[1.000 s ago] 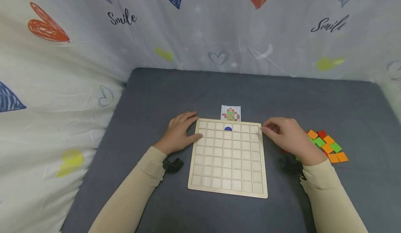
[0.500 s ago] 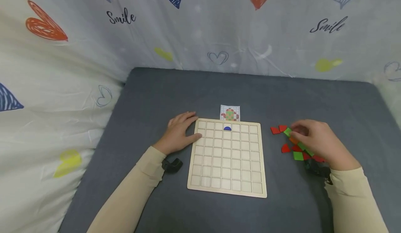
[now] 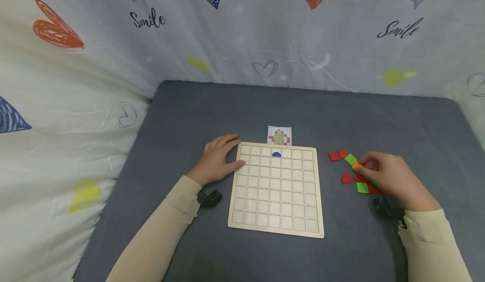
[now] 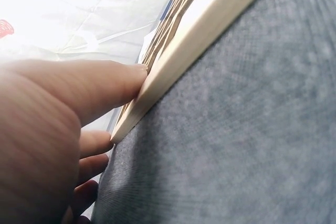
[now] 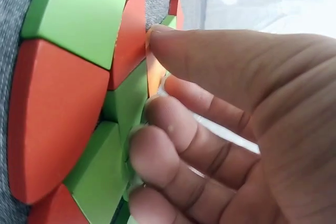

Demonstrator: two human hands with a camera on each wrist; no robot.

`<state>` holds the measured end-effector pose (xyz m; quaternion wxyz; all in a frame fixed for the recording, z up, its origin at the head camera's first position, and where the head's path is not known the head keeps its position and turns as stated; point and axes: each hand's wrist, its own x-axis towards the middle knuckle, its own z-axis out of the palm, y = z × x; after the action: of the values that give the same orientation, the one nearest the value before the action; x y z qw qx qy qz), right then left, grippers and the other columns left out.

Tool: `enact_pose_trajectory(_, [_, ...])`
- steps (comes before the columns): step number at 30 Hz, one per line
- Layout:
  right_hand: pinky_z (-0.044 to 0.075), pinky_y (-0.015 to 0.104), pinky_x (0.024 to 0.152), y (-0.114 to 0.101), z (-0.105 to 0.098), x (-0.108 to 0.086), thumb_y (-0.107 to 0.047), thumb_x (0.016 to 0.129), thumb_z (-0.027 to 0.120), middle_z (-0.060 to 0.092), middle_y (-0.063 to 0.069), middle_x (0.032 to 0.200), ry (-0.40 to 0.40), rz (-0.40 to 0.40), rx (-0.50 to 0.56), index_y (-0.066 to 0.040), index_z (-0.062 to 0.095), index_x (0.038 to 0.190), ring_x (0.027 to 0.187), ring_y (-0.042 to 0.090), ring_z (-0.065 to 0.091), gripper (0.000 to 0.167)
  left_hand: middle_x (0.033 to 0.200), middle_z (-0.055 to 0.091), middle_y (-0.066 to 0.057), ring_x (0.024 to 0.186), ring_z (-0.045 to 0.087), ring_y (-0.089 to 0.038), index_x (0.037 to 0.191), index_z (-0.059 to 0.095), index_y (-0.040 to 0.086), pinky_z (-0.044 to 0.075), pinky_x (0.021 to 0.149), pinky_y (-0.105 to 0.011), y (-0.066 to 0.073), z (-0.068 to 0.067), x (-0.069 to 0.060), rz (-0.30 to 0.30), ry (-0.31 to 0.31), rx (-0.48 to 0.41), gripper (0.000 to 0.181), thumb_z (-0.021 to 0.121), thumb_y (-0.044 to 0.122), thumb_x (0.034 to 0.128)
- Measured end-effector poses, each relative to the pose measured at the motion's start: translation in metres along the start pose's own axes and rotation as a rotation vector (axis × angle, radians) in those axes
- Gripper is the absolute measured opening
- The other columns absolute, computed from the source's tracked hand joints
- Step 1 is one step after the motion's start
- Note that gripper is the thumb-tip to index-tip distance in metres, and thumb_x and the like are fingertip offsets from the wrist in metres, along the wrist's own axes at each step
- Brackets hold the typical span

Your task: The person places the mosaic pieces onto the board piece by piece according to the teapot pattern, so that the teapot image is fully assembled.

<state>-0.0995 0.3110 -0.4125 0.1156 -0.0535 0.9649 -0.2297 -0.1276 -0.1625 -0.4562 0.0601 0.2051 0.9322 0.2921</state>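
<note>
One square, pale wooden board (image 3: 274, 196) with a 7-by-7 grid lies on the dark grey cloth (image 3: 204, 109), in front of the person. Equal-sided, it has no evident long axis; its near edge slants slightly, the right corner nearest the person. One blue half-round shape (image 3: 276, 154) sits in the fourth square of the far row, curve away, flat side towards the person. One white card printed with a coloured grid pattern (image 3: 279, 136) meets the board's far edge.

The left hand (image 3: 216, 160) is spread, thumb resting on the board's left rim, fingertips at its far-left corner. The right hand (image 3: 392, 174), right of the board, is curled, thumb and fingertips pinching one flat orange tile (image 3: 357, 165); its long axis is hidden.

Around it lie at least five red pieces (image 3: 346, 178) and four green tiles (image 3: 362, 187), partly covered by the hand, strung diagonally from far left to near right.
</note>
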Motion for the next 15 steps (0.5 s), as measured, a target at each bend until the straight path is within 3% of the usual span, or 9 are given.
enact_pose_trajectory(8, [0.046,0.032,0.057,0.0018,0.0003,0.0011,-0.036,0.096,0.080,0.068,0.005,0.085,0.005,0.011,-0.015,0.002,0.073,0.106,0.071,0.018,0.056,0.040,0.169,0.035,-0.011,0.159,0.025,-0.036,0.157,0.050,0.009,0.019,0.124,-0.063,0.0020,-0.0006,0.0008,0.002,-0.007,-0.002,0.072,0.073,0.044,0.0985])
enact_pose_trajectory(15, [0.043,0.030,0.052,-0.0024,0.0042,0.0032,-0.034,0.093,0.084,0.070,0.007,0.090,0.045,-0.026,-0.020,0.000,0.074,0.102,0.066,0.017,0.052,0.037,0.168,0.036,-0.012,0.158,0.025,-0.037,0.157,0.049,0.008,0.019,0.124,-0.064,0.0006,-0.0012,0.0006,-0.003,-0.010,-0.003,0.071,0.072,0.043,0.0995])
